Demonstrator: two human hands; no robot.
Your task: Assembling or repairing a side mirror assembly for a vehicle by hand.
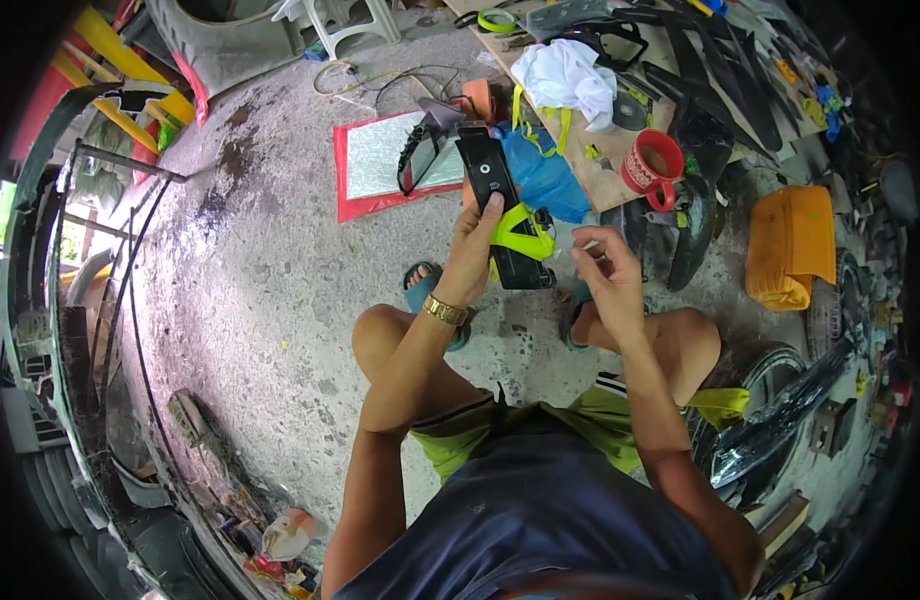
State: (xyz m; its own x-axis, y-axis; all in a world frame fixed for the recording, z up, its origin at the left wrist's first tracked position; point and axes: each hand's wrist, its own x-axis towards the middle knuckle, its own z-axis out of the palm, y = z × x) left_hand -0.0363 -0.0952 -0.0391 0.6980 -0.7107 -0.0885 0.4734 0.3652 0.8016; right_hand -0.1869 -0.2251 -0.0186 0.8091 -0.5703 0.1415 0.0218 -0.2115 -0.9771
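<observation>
My left hand (470,246) grips a long black plastic piece (483,160) above the floor, its thumb lying on the face. That piece has a small pale ring near its upper part. Bright yellow-green masking tape (523,236) crosses its lower half and partly hides it. Just right of the tape is my right hand (614,275), apart from the black piece. Its fingers are curled in toward the thumb, and whatever may be between the fingertips is too small to make out.
A wooden table (602,185) at the upper right holds a red mug (651,168), a white cloth (565,80), a tape roll (497,20) and several black parts. Blue plastic (540,170) hangs beside it. A silver sheet (385,160) lies on the floor; an orange bag (790,248) stands right.
</observation>
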